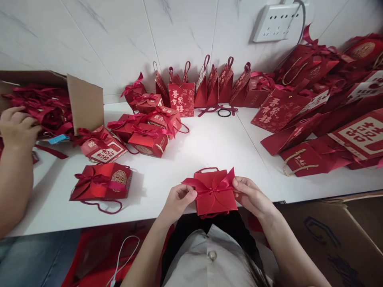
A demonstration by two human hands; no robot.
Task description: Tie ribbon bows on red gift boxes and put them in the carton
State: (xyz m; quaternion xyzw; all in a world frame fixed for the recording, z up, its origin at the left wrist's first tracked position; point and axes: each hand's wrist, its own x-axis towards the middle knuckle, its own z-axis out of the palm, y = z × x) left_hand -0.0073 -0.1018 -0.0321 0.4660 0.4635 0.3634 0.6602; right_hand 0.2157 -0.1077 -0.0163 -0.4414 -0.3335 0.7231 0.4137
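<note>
A red gift box with folded petal flaps sits at the table's front edge, close to my body. Across its top a dark red ribbon is tied in a bow, and a cord handle loops out behind. My left hand pinches the ribbon at the left side of the box, thumb uppermost. On the other side, my right hand has thumb and fingers closed on the ribbon's right end; some of its fingertips are hidden by the box.
Another person's hand reaches by an open carton full of red ribboned boxes. Several tied boxes lie at left centre. Triangular boxes line the wall, beside a black ring. More boxes pile up at right.
</note>
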